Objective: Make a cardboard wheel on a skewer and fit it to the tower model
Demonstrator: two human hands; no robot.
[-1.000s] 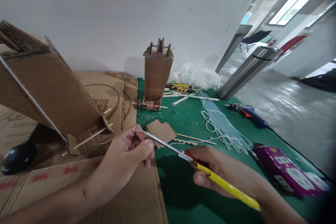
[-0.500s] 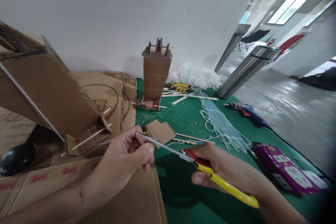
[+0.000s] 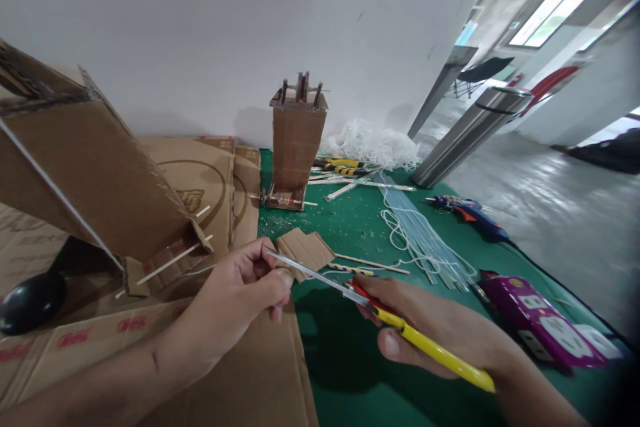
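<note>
My left hand (image 3: pixel 250 297) is closed, its thumb and fingers pinching one end of a thin, pale rod or strip (image 3: pixel 310 272). The strip slants down to the right, straight, to the jaws of yellow-and-red-handled pliers (image 3: pixel 425 341). My right hand (image 3: pixel 430 323) wraps around these pliers; its thumb stands a little off the yellow handle. Whether the jaws bite on the strip is too small to tell. Just beyond my left fingers lies a piece of cardboard (image 3: pixel 306 250), with a thin wooden stick (image 3: pixel 373 263) and a patterned stick (image 3: pixel 355 271) beside it.
A cardboard tower (image 3: pixel 297 147) stands near the wall; a larger cardboard structure (image 3: pixel 90 180) leans at left above a black rounded object (image 3: pixel 33 303). Around the green surface (image 3: pixel 345 353) lie clear glue sticks (image 3: pixel 420 233), a blue glue gun (image 3: pixel 467 213), and a purple power strip (image 3: pixel 540 320).
My right thumb has shifted slightly right, away from the pliers' head. My left fingertips have moved very slightly; the strip stays between both hands.
</note>
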